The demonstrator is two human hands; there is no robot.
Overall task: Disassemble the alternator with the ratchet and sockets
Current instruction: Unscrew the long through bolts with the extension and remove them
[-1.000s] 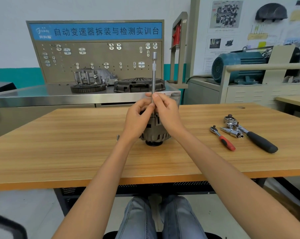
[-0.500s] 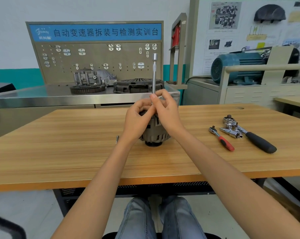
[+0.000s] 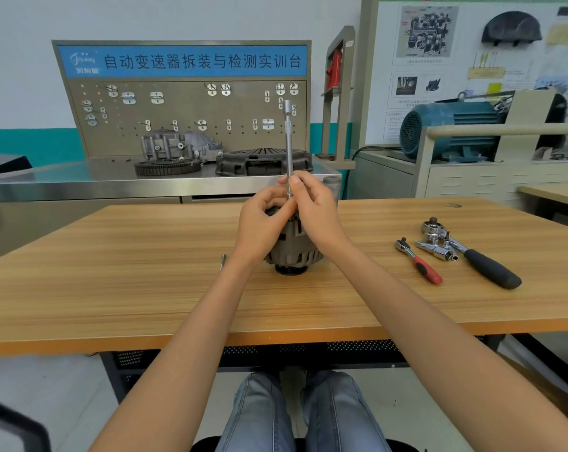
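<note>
The grey alternator [image 3: 300, 256] stands pulley-down in the middle of the wooden table [image 3: 113, 288]. A long chrome extension bar [image 3: 288, 141] rises straight up from its top. My right hand [image 3: 315, 210] pinches the bar's lower part between thumb and fingers. My left hand [image 3: 263, 220] has its fingers curled at the bar's foot, over the alternator's top, which both hands hide. A red-handled ratchet [image 3: 419, 262], a black-handled ratchet [image 3: 481, 262] and several chrome sockets [image 3: 437, 249] lie to the right.
A small thin metal piece [image 3: 223, 260] lies on the table just left of my left wrist. Behind the table stands a steel bench [image 3: 80, 181] with a clutch cover, a gear ring and a pegboard. A blue motor [image 3: 449, 128] sits at the back right.
My fingers have shifted round the bar, the right thumb now higher on it. The bar still stands upright on the alternator.
</note>
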